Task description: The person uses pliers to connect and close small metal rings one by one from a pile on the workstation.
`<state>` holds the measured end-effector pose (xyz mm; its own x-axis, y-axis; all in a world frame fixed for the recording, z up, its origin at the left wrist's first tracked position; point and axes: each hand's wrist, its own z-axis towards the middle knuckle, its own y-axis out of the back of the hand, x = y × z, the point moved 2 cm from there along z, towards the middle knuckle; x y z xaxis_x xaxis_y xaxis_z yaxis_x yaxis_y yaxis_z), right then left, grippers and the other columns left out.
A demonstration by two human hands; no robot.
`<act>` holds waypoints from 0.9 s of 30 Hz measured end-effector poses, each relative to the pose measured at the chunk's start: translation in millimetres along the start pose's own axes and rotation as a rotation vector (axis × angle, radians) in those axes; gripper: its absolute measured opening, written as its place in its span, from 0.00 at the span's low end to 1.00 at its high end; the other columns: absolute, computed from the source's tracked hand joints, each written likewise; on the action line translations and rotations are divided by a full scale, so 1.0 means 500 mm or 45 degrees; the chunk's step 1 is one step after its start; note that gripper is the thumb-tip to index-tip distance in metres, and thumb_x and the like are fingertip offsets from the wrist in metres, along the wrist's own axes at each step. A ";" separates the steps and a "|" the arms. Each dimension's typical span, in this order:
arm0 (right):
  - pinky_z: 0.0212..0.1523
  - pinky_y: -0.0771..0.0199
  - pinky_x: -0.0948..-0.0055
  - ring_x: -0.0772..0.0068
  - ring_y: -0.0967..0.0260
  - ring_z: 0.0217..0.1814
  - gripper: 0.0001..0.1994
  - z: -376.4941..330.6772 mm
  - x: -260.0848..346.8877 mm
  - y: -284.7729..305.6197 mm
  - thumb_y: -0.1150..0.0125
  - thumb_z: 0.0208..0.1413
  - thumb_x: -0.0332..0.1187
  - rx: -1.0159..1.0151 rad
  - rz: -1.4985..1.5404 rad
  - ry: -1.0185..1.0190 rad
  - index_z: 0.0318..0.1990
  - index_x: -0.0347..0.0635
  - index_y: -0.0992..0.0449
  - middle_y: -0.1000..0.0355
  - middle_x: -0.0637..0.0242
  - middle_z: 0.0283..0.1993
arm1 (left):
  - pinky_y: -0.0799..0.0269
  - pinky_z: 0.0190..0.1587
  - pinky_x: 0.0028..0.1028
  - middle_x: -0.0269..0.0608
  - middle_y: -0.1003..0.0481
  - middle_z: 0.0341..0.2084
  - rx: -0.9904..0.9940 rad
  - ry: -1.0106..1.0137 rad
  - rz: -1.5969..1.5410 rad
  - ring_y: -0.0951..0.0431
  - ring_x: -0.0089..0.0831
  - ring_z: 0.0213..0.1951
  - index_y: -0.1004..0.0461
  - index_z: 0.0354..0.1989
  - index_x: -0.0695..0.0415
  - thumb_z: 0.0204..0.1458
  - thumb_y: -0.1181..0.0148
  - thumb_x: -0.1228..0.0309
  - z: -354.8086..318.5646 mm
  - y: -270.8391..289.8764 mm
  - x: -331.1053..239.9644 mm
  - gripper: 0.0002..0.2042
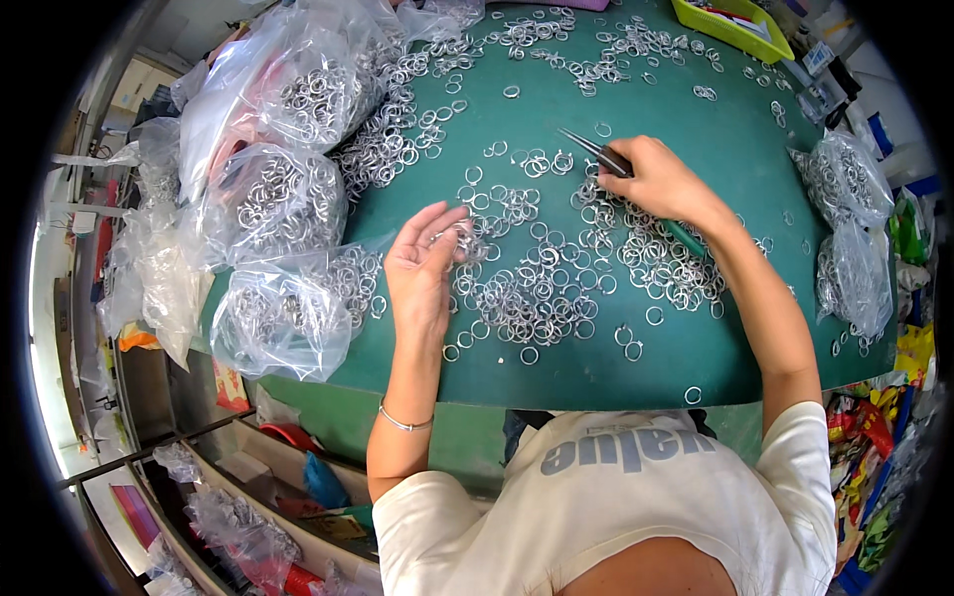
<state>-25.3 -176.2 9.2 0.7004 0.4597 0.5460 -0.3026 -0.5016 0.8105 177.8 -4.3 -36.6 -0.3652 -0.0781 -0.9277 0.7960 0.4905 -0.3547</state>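
My right hand point(656, 179) is closed round long-nose pliers point(611, 161). Their thin silver tips point up and left, a little apart, and a green handle end shows below my palm. Nothing can be made out between the tips. My left hand point(422, 248) has its fingers curled with the thumb toward them, around a few small silver rings; how many is blurred. In front of my body lies a loose heap of silver rings point(537, 298). Another heap point(676, 263) spreads under my right wrist, and a small cluster point(512, 204) sits between my hands.
Clear plastic bags of rings point(288, 308) line the left side of the green table point(735, 109), one spilling out. More bagged rings point(845, 179) stand at the right edge. Loose rings point(606, 70) scatter across the back, near a yellow-green basket point(735, 30). Open drawers point(248, 457) sit lower left.
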 end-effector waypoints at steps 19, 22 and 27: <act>0.21 0.40 0.74 0.78 0.42 0.19 0.09 0.001 -0.016 -0.002 0.41 0.47 0.32 0.062 0.217 0.107 0.27 0.33 0.30 0.36 0.68 0.18 | 0.35 0.48 0.21 0.40 0.29 0.41 0.136 -0.256 0.423 0.30 0.25 0.45 0.29 0.41 0.66 0.48 0.54 0.87 -0.009 0.014 -0.016 0.13; 0.18 0.44 0.80 0.86 0.43 0.18 0.08 -0.045 -0.004 0.007 0.40 0.47 0.31 0.113 0.861 -0.020 0.28 0.36 0.31 0.36 0.73 0.19 | 0.34 0.47 0.22 0.41 0.29 0.41 0.263 -0.329 0.553 0.28 0.25 0.44 0.30 0.43 0.66 0.49 0.54 0.86 -0.019 -0.033 -0.008 0.13; 0.17 0.48 0.85 0.88 0.44 0.17 0.08 -0.101 0.010 0.001 0.38 0.48 0.33 0.079 1.014 0.070 0.29 0.40 0.30 0.37 0.75 0.19 | 0.30 0.39 0.21 0.41 0.28 0.37 0.527 -0.119 0.332 0.28 0.23 0.39 0.39 0.54 0.62 0.47 0.42 0.79 -0.042 -0.177 0.025 0.24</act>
<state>-54.2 -137.1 23.1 0.2560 -0.0191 0.9665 -0.6606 -0.7334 0.1605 92.9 -30.6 -14.5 -0.0983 -0.0854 -0.9915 0.9869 0.1195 -0.1082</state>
